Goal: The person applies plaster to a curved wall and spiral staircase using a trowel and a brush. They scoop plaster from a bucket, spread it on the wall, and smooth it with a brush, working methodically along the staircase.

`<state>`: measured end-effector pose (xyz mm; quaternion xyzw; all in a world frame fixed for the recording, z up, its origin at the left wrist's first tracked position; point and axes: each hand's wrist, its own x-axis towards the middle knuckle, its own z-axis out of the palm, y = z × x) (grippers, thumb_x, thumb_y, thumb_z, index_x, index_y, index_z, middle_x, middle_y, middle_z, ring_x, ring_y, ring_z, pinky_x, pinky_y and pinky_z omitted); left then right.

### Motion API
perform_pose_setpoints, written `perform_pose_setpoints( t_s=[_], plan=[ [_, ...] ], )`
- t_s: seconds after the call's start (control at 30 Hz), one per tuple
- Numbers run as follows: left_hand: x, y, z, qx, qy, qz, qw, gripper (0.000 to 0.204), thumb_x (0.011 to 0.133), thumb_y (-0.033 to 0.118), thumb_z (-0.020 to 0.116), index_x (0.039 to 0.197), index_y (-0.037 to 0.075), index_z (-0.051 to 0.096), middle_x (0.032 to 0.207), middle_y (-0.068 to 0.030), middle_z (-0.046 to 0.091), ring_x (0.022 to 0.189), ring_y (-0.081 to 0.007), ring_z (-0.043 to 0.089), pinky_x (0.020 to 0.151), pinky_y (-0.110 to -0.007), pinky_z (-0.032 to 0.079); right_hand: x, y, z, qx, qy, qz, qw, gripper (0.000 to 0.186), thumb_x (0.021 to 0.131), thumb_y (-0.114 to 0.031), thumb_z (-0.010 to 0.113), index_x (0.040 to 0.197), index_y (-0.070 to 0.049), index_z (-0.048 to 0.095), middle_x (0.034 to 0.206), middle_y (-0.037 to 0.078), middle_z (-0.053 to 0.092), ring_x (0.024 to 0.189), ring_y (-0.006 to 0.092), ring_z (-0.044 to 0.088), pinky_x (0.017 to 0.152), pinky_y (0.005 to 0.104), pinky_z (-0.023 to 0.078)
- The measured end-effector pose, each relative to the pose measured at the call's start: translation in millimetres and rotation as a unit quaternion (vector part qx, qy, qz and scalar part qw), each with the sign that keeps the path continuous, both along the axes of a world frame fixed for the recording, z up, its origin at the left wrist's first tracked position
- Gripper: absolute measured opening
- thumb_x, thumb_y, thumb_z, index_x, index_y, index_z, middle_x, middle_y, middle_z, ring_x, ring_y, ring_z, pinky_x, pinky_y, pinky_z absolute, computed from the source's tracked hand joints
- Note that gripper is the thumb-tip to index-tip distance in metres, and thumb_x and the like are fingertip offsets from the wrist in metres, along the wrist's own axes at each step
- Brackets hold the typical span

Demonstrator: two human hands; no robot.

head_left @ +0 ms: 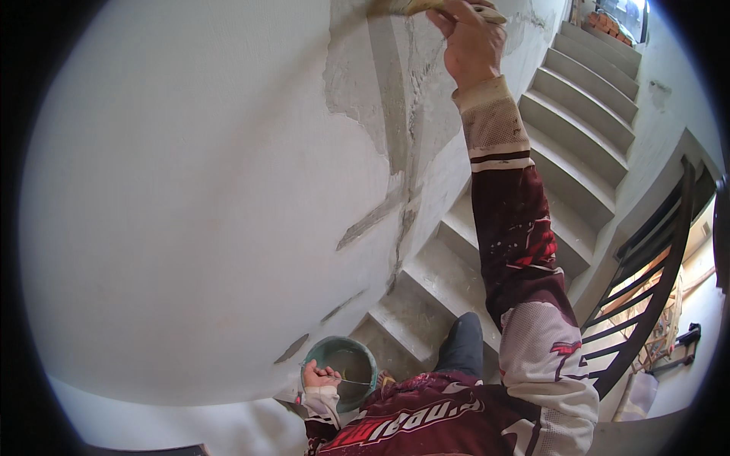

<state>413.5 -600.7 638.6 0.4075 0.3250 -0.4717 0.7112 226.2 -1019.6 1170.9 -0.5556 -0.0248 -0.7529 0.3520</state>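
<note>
My right hand (pixel 473 47) is raised high against the wall and closed around the handle of a wide paintbrush (pixel 407 6). Its pale bristles point left, at the top edge of the view, over a grey bare patch (pixel 363 80) in the white wall; whether they touch it I cannot tell. Low down, close to my body, my left hand (pixel 321 376) is closed on the thin wire handle of a green bucket (pixel 340 341). Murky greyish liquid (pixel 351 366) shows inside the bucket.
Bare concrete stairs (pixel 582 140) curve up on the right of the wall, with stacked bricks (pixel 608 27) at the top. A dark metal railing (pixel 660 281) bends along the right side. A crack (pixel 411 144) runs down the wall, with grey streaks (pixel 369 220) beside it.
</note>
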Motion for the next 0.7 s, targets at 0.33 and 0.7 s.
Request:
perform_pose_setpoints(
  t_s=[0.33, 0.7],
  plan=[
    [25, 63, -18, 0.102, -0.009, 0.080, 0.992, 0.032, 0.079, 0.030, 0.065, 0.066, 0.019, 0.037, 0.054, 0.0036, 0.034, 0.064, -0.0184, 0.046, 0.069, -0.043, 0.038, 24, -2, -386, 0.399, -0.214, 0.097, 0.886, 0.023, 0.089, -0.003, 0.062, 0.106, 0.000, 0.048, 0.102, 0.013, 0.058, 0.095, 0.0248, 0.062, 0.084, 0.0378, 0.057],
    [39, 70, -28, 0.111, -0.036, 0.058, 0.991, 0.028, 0.079, 0.033, 0.061, 0.070, 0.019, 0.039, 0.063, 0.0029, 0.036, 0.069, -0.0177, 0.044, 0.072, -0.044, 0.037, 20, -31, -312, 0.328, -0.017, -0.100, 0.939, 0.006, 0.080, -0.005, 0.061, 0.084, -0.002, 0.058, 0.079, 0.005, 0.060, 0.069, 0.0135, 0.058, 0.061, 0.0278, 0.049]
  ],
)
